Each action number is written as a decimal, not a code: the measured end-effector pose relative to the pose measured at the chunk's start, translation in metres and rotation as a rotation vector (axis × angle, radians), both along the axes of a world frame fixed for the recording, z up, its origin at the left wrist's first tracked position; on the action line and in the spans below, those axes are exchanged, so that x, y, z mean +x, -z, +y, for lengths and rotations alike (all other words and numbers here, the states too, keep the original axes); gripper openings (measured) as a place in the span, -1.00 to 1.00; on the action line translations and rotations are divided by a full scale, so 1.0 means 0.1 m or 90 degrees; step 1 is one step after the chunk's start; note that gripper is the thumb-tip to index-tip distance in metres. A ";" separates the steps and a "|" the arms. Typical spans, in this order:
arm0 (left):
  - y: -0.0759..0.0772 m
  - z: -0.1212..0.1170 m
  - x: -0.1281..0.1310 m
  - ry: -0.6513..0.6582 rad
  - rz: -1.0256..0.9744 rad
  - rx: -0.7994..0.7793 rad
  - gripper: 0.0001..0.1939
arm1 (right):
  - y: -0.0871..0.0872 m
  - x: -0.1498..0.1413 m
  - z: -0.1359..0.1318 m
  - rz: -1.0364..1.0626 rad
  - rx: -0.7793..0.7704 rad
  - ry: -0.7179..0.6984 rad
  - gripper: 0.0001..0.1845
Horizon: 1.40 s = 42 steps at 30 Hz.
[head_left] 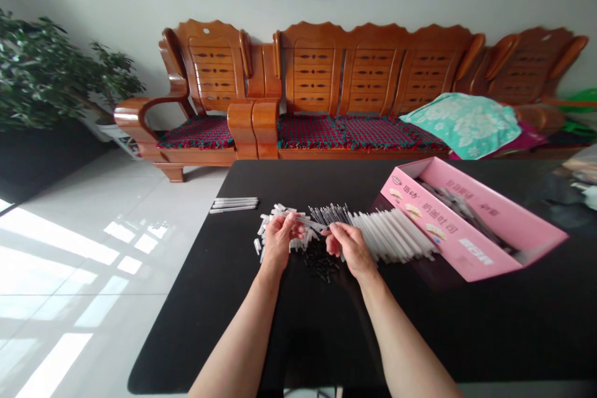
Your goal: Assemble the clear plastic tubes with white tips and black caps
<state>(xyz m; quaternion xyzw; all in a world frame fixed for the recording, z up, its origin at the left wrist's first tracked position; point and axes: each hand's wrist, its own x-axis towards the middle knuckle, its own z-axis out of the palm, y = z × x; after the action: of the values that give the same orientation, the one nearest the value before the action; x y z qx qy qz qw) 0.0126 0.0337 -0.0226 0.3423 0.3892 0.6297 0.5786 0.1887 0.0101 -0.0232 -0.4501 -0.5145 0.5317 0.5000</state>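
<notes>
My left hand and my right hand meet over the black table, both closed on a slim whitish pen held level between them. Its left end sits in my left fingers; its right end, with a small dark tip, is pinched in my right. Below lie white pen caps in a loose heap and small black plugs. Beside my right hand, a row of white pen barrels lies side by side, with thin dark-tipped refills at their left ends.
Several capped pens lie in a neat row at the table's left. A pink box with dark and greyish contents stands at the right on the black table. Behind are a wooden sofa, a turquoise cushion and plants.
</notes>
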 end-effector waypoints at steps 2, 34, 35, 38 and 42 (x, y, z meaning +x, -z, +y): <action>0.00 0.00 -0.01 -0.005 -0.012 0.005 -0.57 | 0.02 0.00 0.01 -0.006 -0.006 0.001 -0.50; 0.06 0.02 -0.04 -0.035 0.024 -0.006 -0.61 | -0.03 0.04 0.01 -0.108 0.049 -0.045 -0.71; 0.06 0.02 -0.04 -0.036 0.022 -0.007 -0.61 | -0.03 0.04 0.01 -0.101 0.043 -0.038 -0.73; 0.06 0.02 -0.04 -0.034 0.020 -0.003 -0.63 | -0.04 0.04 0.01 -0.112 0.039 -0.030 -0.71; 0.06 0.01 -0.04 -0.029 0.019 -0.004 -0.63 | -0.05 0.05 0.01 -0.171 0.069 -0.040 -0.63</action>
<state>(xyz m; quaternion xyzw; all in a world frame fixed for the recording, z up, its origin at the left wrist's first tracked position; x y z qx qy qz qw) 0.0083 0.0350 -0.0285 0.3407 0.4076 0.6362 0.5594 0.1938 0.0107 -0.0178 -0.4732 -0.6183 0.4535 0.4338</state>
